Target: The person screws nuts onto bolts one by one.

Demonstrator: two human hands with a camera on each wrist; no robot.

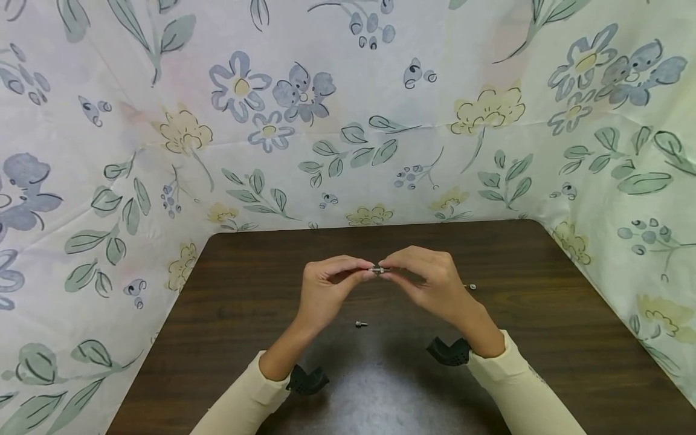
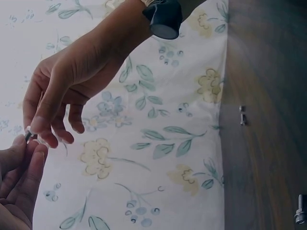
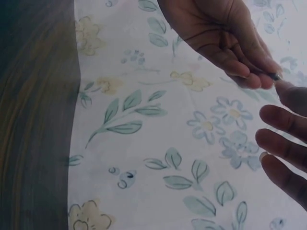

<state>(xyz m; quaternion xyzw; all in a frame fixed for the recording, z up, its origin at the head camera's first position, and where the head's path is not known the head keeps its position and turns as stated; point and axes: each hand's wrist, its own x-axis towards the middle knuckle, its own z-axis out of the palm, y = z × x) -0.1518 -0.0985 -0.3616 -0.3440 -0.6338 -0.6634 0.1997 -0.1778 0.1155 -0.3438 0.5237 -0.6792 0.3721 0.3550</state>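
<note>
And there's the small metal bolt (image 1: 378, 270), hanging in the air above the worktop (image 1: 217, 338), with the left hand (image 1: 325, 290) pinching one end and the right hand (image 1: 435, 284) pinching the other! Good technique, I'd judge, means holding both ends in one straight line, gripping lightly and turning slowly. Below, a loose bolt (image 1: 361, 324) is lying roughly midway between the worktop's left and right edges; what looks like a nut (image 1: 472, 287) is sitting nearer the right edge. The left wrist view is revealing another bolt (image 2: 242, 120) beside that nut, which the right hand is mostly hiding from the head camera; the right wrist view is barely catching the held piece between fingertips.
</note>
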